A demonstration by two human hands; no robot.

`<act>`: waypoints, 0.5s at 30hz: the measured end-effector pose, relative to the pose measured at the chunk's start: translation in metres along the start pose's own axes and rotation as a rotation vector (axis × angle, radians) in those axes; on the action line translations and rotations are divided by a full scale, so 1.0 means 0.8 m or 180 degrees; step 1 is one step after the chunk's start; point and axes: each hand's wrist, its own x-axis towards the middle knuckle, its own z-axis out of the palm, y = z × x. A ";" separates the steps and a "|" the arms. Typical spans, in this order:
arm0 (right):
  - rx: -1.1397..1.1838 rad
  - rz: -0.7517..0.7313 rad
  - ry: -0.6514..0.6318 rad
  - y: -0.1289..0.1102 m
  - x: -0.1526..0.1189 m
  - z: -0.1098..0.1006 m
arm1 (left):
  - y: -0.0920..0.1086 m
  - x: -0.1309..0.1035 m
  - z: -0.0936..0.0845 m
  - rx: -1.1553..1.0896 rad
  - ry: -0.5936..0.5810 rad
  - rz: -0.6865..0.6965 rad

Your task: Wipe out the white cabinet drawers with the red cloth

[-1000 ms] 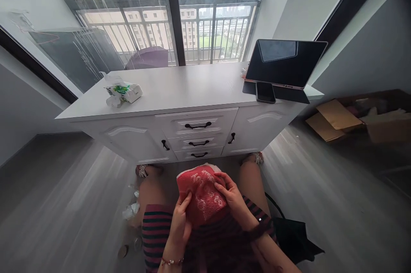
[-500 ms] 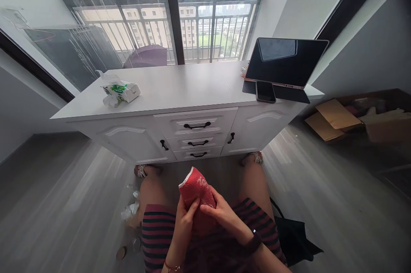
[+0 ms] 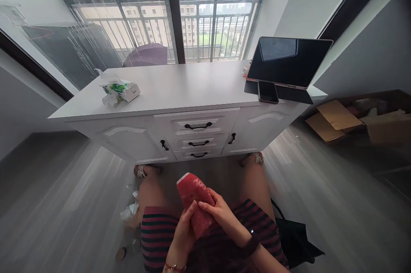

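A red, textured piece that looks like folded cloth (image 3: 194,189), with a pale pattern and a white edge at its upper left end, is held above my lap. My left hand (image 3: 185,227) grips its lower left side, thumb pressed on the front. On its right side, my right hand (image 3: 221,212) is closed around it, the thumb also on the front. The two thumb tips almost meet near its middle. Most of my other fingers are hidden behind it. Exactly what kind of article it is, I cannot tell.
Ahead stands a white cabinet (image 3: 180,93) bearing a tissue pack (image 3: 128,91), a tablet (image 3: 289,63) and a phone (image 3: 267,92). An open cardboard box (image 3: 385,127) lies at right. A black bag (image 3: 295,238) and, at left, crumpled plastic (image 3: 129,211) and a round lid (image 3: 120,254) are on the floor.
The red cloth has dropped slightly toward my lap, tipped further left, and more of its lower part now shows below my thumbs. Both hands keep hold of it.
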 end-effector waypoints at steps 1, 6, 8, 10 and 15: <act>-0.0008 0.0036 0.0037 0.005 0.002 -0.001 | 0.000 0.001 0.000 0.0054 0.0177 0.0122; -0.0215 0.0149 0.0342 0.038 0.036 -0.029 | 0.017 0.013 0.000 -0.0093 0.0852 0.0461; -0.0567 0.0049 0.0700 0.048 0.067 -0.051 | 0.027 0.016 -0.004 -0.0108 0.1022 0.0563; -0.1074 -0.0052 0.0976 0.052 0.108 -0.075 | 0.036 0.017 -0.011 0.0003 0.1172 0.0631; -0.2285 -0.0550 0.1110 0.037 0.231 -0.115 | 0.042 0.025 -0.039 0.0205 0.1150 0.0783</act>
